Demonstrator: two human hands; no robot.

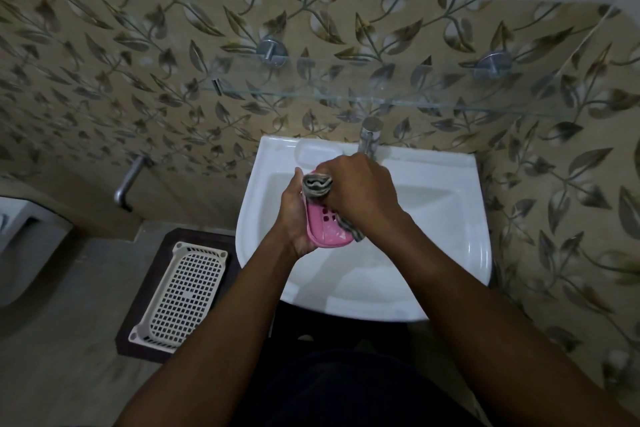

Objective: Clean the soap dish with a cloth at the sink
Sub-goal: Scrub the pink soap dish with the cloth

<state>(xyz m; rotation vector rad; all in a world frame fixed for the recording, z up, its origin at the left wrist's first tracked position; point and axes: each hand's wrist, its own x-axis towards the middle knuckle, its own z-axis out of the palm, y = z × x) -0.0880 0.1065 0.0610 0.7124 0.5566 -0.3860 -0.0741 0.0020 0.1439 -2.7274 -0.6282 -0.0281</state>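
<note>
- While the left hand (294, 218) grips the pink dish (325, 230) along its left edge, the dish hangs tilted over the sink (446, 218).
- Right hand (360, 194) is clenched round a striped cloth (317, 185), pressing it onto the dish's far end (a tail of cloth trails out under the fist).
- Tap (370, 135) stands just beyond the right knuckles.
- Basket (183, 295) lies on the floor, well left of both hands.

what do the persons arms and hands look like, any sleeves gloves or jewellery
Both are bare. The left hand and right hand wear no gloves, and no ring, watch or bracelet shows. The forearms are uncovered up to the picture's lower edge, with no sleeve in view. Below them is dark clothing.
</note>
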